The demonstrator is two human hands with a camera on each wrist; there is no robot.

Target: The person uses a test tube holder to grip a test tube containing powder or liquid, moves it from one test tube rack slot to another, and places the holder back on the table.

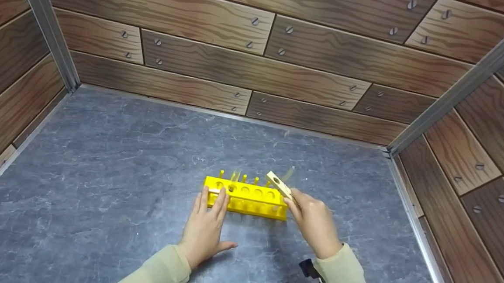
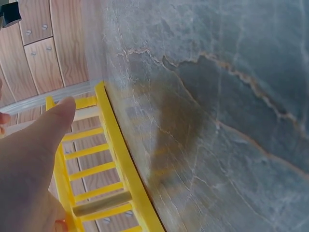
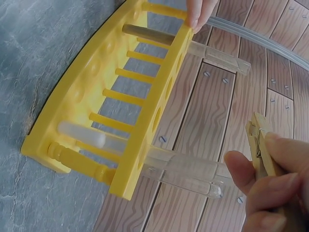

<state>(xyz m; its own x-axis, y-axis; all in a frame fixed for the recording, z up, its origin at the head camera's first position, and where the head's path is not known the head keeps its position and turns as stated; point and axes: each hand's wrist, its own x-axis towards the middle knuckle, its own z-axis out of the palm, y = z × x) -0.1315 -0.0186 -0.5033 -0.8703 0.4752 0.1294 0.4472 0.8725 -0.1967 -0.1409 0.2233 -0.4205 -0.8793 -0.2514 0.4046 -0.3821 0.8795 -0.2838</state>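
Note:
A yellow test tube rack stands on the grey floor in the head view. My left hand rests straight fingers on its left part, thumb out to the side. My right hand grips a wooden test tube clamp near the rack's right end. In the right wrist view the clamp has nothing between its tips. One test tube with brownish contents stands in the rack near my left fingers. Another test tube, with whitish contents, is at the near end. Beside it a clear tube shows its rounded end outward.
Wood-patterned walls with metal edge strips enclose the grey marbled surface. Yellow pegs rise along the rack's back side. A black strap is at the right wrist.

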